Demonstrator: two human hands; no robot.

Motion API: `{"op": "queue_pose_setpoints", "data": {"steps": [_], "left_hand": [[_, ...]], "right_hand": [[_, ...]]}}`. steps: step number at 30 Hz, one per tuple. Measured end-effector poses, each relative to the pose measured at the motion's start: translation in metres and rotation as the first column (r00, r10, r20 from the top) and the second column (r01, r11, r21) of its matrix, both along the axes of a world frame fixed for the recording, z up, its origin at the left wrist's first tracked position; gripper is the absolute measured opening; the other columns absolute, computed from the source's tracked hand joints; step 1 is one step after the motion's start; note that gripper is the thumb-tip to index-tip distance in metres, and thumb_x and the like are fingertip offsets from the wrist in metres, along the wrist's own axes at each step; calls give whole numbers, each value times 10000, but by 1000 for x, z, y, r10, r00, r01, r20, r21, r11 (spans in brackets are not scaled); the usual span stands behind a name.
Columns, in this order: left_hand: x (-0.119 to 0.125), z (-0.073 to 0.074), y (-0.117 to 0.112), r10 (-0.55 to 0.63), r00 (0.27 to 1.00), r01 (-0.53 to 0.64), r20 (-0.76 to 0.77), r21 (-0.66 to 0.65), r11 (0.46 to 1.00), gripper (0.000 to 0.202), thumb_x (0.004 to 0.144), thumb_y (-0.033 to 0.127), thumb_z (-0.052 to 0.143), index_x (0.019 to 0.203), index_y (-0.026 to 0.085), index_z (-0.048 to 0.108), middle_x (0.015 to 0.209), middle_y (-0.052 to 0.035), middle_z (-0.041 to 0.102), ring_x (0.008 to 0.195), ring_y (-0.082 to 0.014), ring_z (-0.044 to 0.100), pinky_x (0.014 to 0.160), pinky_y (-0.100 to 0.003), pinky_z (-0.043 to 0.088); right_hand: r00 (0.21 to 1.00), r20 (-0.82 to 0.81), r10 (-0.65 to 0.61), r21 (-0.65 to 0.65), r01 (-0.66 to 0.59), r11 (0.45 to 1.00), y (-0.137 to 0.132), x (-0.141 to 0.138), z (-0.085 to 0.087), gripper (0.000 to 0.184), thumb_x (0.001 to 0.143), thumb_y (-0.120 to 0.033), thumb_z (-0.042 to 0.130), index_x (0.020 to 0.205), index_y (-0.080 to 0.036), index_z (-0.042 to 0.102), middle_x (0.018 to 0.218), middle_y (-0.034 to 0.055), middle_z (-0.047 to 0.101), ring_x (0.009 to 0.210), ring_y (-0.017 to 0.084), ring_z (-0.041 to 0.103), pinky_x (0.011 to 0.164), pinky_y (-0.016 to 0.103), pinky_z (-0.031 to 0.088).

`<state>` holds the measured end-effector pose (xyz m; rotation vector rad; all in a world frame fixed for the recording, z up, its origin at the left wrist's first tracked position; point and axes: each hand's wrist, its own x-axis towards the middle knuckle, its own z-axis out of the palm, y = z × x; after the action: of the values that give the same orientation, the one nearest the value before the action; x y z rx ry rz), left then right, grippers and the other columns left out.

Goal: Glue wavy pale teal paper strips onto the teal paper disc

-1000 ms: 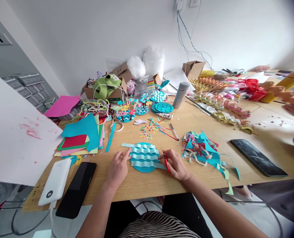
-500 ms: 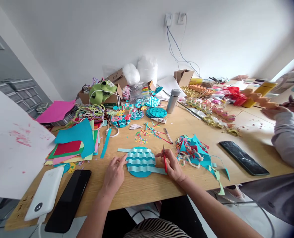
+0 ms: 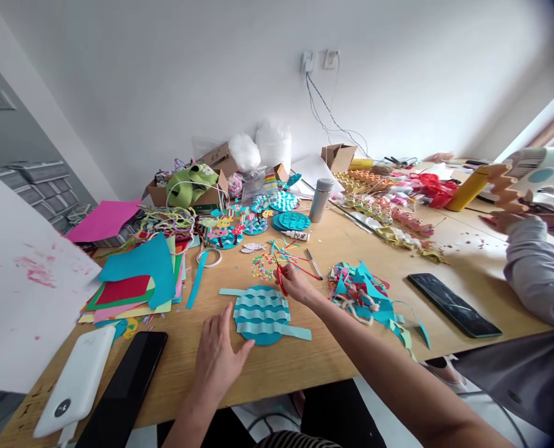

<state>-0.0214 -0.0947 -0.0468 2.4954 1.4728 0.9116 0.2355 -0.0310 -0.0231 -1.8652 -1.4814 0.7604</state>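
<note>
A round blue paper disc (image 3: 268, 339) lies on the table in front of me, crossed by several wavy pale-blue paper strips (image 3: 261, 314). Strip ends stick out past the disc at the upper left and lower right. My left hand (image 3: 220, 351) is at the disc's left edge, fingers spread, holding nothing. Red-handled scissors (image 3: 281, 281) are in my right hand (image 3: 295, 285), which hovers over the disc's upper right edge. Just beyond the scissors lie small coloured paper bits (image 3: 261, 267) and thin coloured strips (image 3: 300, 260).
Paper scraps (image 3: 361, 289) and a phone (image 3: 454, 305) lie to the right. Coloured sheets (image 3: 139, 274), a white power bank (image 3: 76, 379) and a black phone (image 3: 122, 386) are at left. A grey flask (image 3: 322, 200) stands behind. Another person's sleeve (image 3: 531, 267) is at far right.
My right hand has moved left and away from me with the scissors, from beside the disc to its upper edge. My left hand has come off the disc and spread its fingers.
</note>
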Motion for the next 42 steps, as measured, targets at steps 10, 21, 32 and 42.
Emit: {"op": "queue_pose_setpoints", "data": {"steps": [10, 21, 32, 42], "left_hand": [[16, -7, -15, 86, 995, -93, -56, -142, 985, 896, 756, 266, 692, 1471, 198, 156, 1178, -115, 557, 1088, -282, 504, 964, -428, 389], [11, -18, -17, 25, 997, -17, 69, -113, 993, 885, 781, 272, 670, 1486, 220, 139, 1185, -114, 573, 1096, -282, 532, 948, -448, 429], [12, -19, -19, -54, 986, 74, 157, -122, 990, 792, 823, 177, 592, 1480, 262, 159, 1268, -116, 535, 1198, -274, 500, 989, -482, 427], [44, 5, -13, -25, 794, 177, 607, -191, 966, 573, 848, 405, 579, 1350, 187, 406, 1228, -149, 582, 1132, -255, 562, 915, -415, 480]], "right_hand": [[994, 111, 0, -104, 12, 995, 18, -12, 5, 182, 890, -349, 480, 895, -171, 523, 741, 57, 670, 656, 169, 617, 540, 232, 351], [996, -80, -30, -142, 18, 990, 17, 6, 21, 287, 558, -81, 742, 703, -179, 515, 589, -45, 590, 584, 126, 562, 477, 199, 354], [940, -339, -48, -140, 0, 990, -6, 14, 37, 268, 535, -95, 720, 657, -178, 496, 500, -56, 570, 486, 117, 542, 458, 211, 389], [854, -518, -55, 211, 190, 959, -71, 61, 100, 426, 519, -335, 816, 767, -198, 498, 696, 0, 665, 605, 141, 587, 532, 252, 441]]}}
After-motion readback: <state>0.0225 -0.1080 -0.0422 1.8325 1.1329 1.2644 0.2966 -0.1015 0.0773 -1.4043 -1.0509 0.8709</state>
